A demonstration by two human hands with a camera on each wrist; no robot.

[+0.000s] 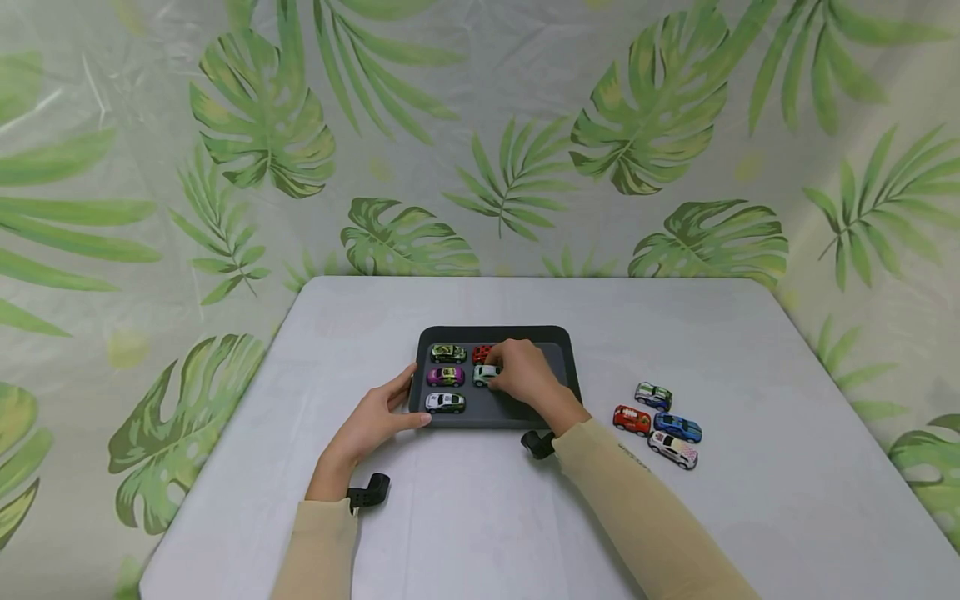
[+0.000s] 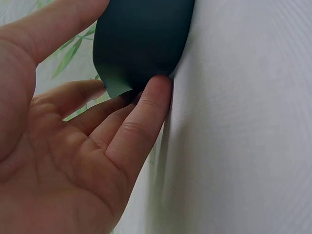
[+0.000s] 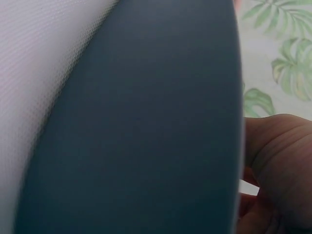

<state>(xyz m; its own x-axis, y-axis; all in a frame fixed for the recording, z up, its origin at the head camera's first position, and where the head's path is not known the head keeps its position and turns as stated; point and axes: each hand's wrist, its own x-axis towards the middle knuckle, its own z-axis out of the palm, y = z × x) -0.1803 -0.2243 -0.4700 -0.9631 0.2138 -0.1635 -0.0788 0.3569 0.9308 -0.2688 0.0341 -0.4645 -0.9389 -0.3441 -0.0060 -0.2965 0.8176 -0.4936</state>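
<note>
The right hand (image 1: 522, 372) pinches a pale car (image 1: 483, 377) inside the tray (image 1: 495, 417); the left hand (image 1: 377, 419), loosely spread, touches its left edge.

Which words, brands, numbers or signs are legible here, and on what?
None is legible.
Right sleeve: dark print, too small to read.
Red car right of the tray: white marking, too small to make out.
Other cars: markings too small to read.

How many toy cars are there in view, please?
9: in the tray, camouflage car, purple car, white car, red car, and pale car at the right hand; right of the tray, striped car, second red car, blue car, pinkish-white car. The hand may hide more.
</note>
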